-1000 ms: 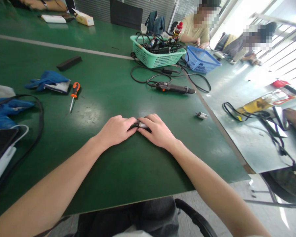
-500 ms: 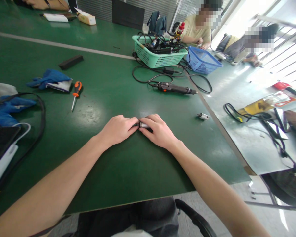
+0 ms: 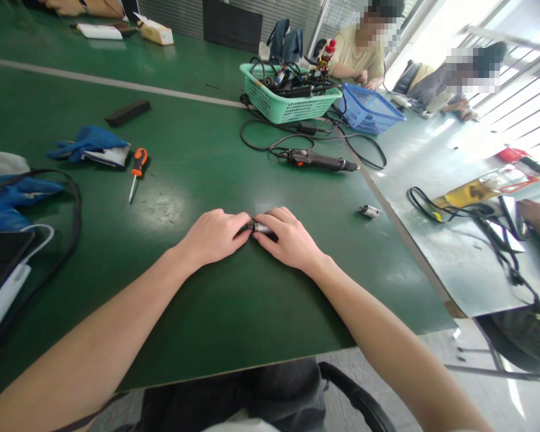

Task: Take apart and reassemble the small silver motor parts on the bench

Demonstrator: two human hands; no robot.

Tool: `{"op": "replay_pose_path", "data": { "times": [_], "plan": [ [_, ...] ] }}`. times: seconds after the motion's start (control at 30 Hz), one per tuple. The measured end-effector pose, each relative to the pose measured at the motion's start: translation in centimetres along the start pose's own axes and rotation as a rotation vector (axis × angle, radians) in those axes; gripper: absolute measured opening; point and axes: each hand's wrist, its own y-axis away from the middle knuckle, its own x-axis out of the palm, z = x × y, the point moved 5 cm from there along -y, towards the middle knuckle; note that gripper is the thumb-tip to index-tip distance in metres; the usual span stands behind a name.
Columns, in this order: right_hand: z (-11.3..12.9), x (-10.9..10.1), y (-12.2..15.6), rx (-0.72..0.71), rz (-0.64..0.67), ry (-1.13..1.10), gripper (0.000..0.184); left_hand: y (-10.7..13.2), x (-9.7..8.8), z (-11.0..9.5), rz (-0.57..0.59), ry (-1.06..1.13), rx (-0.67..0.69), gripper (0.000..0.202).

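Observation:
Both hands meet over the green table, pinching one small cylindrical part (image 3: 263, 228) with a silver body and a black end. My left hand (image 3: 216, 236) is closed, thumb and forefinger on the black end. On the silver body, the fingers of my right hand (image 3: 289, 237) are closed too; they cover much of it. A similar loose silver cylinder with a dark end (image 3: 369, 211) lies to the right. Beyond my hands rests a black electric screwdriver (image 3: 321, 161) with its cord. An orange-handled screwdriver (image 3: 137, 171) lies to the left.
A green basket (image 3: 292, 111) of cords and tools stands at the back beside a blue basket (image 3: 372, 114). Blue gloves (image 3: 92, 144), a black bar (image 3: 128, 113) and a dark-screened device (image 3: 2, 264) are on the left. Other people sit around; a bottle (image 3: 472, 191) lies right.
Slightly more of the black end shows between my left thumb and forefinger. Both hands stay in nearly the same place, and the view shifts a little.

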Motion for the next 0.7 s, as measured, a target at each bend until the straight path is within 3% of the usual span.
{"op": "replay_pose_path", "data": {
  "times": [0.7],
  "plan": [
    [-0.15,0.04,-0.06,0.010,-0.007,-0.015,0.029,-0.05,0.07,0.10,0.002,0.018,-0.011,0.023]
  ]
}}
